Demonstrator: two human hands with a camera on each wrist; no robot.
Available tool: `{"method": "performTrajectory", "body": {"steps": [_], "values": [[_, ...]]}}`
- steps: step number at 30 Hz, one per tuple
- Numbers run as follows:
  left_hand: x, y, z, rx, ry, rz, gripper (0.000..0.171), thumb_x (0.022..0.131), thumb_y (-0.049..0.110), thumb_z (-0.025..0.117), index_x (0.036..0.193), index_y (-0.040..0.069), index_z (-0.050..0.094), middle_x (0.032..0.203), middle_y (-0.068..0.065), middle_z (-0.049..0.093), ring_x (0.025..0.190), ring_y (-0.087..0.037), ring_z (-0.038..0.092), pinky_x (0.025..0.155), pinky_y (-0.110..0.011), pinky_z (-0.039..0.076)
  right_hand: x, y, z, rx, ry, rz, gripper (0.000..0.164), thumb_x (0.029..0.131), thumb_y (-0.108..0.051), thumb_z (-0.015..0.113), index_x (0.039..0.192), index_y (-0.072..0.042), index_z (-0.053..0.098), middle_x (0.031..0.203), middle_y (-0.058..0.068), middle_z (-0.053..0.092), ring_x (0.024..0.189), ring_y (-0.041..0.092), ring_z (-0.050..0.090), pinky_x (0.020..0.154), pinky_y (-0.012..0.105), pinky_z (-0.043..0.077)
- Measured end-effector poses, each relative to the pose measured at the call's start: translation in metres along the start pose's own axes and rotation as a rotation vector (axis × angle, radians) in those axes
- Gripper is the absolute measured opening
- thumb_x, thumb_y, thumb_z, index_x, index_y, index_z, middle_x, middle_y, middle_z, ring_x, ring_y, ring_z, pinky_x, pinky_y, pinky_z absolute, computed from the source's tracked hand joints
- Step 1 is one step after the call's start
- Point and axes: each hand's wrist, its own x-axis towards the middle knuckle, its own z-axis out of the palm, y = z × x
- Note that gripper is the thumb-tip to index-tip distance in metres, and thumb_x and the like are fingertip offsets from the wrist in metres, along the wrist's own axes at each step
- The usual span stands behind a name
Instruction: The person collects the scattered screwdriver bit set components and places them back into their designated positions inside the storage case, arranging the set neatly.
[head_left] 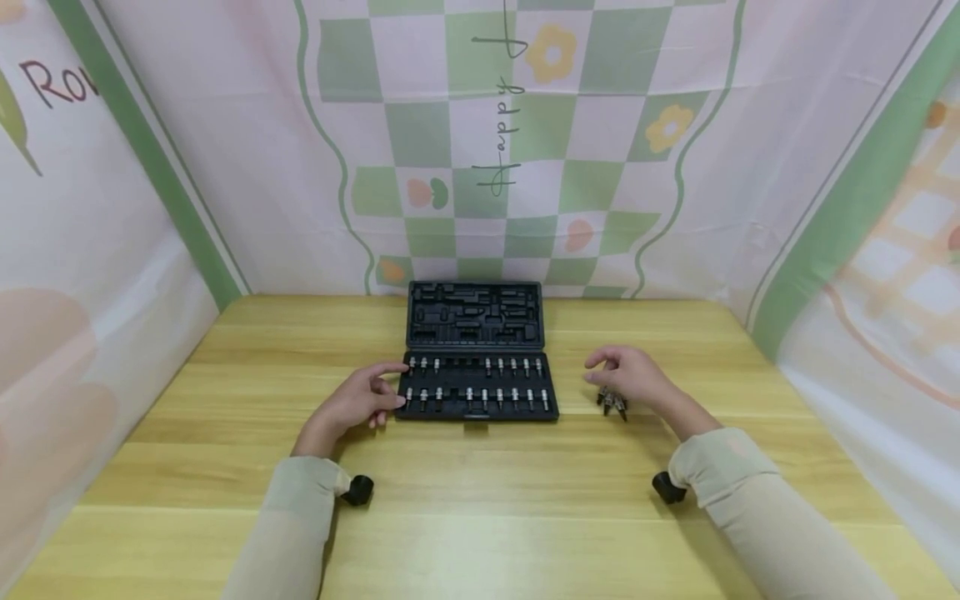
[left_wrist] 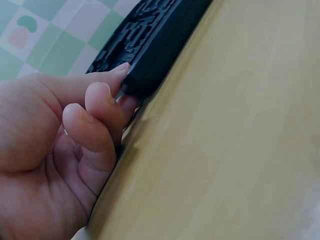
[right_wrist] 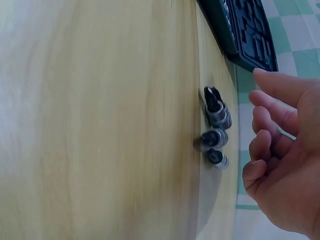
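Note:
An open black tool case [head_left: 477, 414] lies on the table, its moulded lid [head_left: 476, 315] tilted up at the back. Two rows of silver bit sockets [head_left: 499, 398] fill most of the lower half, with empty slots near the middle of each row. My left hand [head_left: 362, 397] holds the left edge of the case; the left wrist view shows thumb and fingers pinching its corner. To the right of the case, my right hand [head_left: 633, 377] hovers with loosely bent fingers and nothing in them. Several loose bit sockets [right_wrist: 217, 114] with dark tips lie below it on the wood.
The wooden table [head_left: 480, 517] reaches back to a checked green and white curtain [head_left: 480, 192]. More printed cloth hangs at the left and right sides. A small black device [head_left: 358, 490] sits at the left wrist, and a similar one [head_left: 669, 487] at the right.

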Motion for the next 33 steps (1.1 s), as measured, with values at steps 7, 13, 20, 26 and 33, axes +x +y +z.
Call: {"method": "performTrajectory", "body": {"steps": [7, 13, 20, 26, 33], "values": [[-0.001, 0.002, 0.000, -0.001, 0.004, 0.000, 0.058, 0.093, 0.002, 0.063, 0.147, 0.008, 0.041, 0.087, -0.016, 0.063, 0.050, -0.016, 0.054, 0.045, -0.028, 0.047, -0.002, 0.007, -0.006, -0.063, -0.029, -0.020, 0.028, 0.087, -0.021, 0.074, 0.104, 0.000, 0.066, 0.084, 0.008, 0.059, 0.074, 0.021, 0.054, 0.063, 0.034, 0.047], [-0.002, 0.005, 0.002, 0.008, 0.012, -0.005, 0.058, 0.093, 0.001, 0.063, 0.147, 0.009, 0.042, 0.086, -0.015, 0.063, 0.050, -0.016, 0.055, 0.046, -0.028, 0.047, -0.003, 0.008, -0.011, -0.136, -0.087, 0.035, 0.028, 0.083, -0.027, 0.078, 0.093, -0.005, 0.062, 0.097, 0.011, 0.064, 0.083, 0.023, 0.057, 0.069, 0.037, 0.049], [-0.002, 0.005, 0.001, -0.001, 0.009, 0.001, 0.058, 0.093, 0.001, 0.063, 0.147, 0.008, 0.041, 0.086, -0.015, 0.063, 0.050, -0.016, 0.055, 0.046, -0.028, 0.047, -0.005, 0.002, -0.012, -0.202, -0.119, 0.052, 0.027, 0.081, -0.028, 0.079, 0.086, -0.007, 0.062, 0.097, 0.010, 0.064, 0.084, 0.024, 0.057, 0.072, 0.040, 0.048], [-0.001, 0.002, 0.000, 0.012, 0.010, 0.007, 0.058, 0.093, 0.002, 0.063, 0.147, 0.008, 0.042, 0.087, -0.015, 0.063, 0.051, -0.016, 0.055, 0.046, -0.028, 0.047, -0.003, 0.000, -0.011, -0.215, -0.111, 0.040, 0.023, 0.082, -0.023, 0.079, 0.082, -0.007, 0.062, 0.084, 0.005, 0.061, 0.076, 0.021, 0.053, 0.068, 0.036, 0.045], [0.001, 0.000, 0.000, 0.001, 0.006, 0.004, 0.058, 0.093, 0.002, 0.063, 0.147, 0.008, 0.042, 0.087, -0.016, 0.064, 0.051, -0.017, 0.055, 0.046, -0.028, 0.047, 0.000, 0.002, -0.009, -0.168, -0.085, 0.014, 0.021, 0.082, -0.018, 0.078, 0.082, -0.007, 0.060, 0.079, 0.005, 0.059, 0.074, 0.021, 0.053, 0.065, 0.035, 0.045]]}}
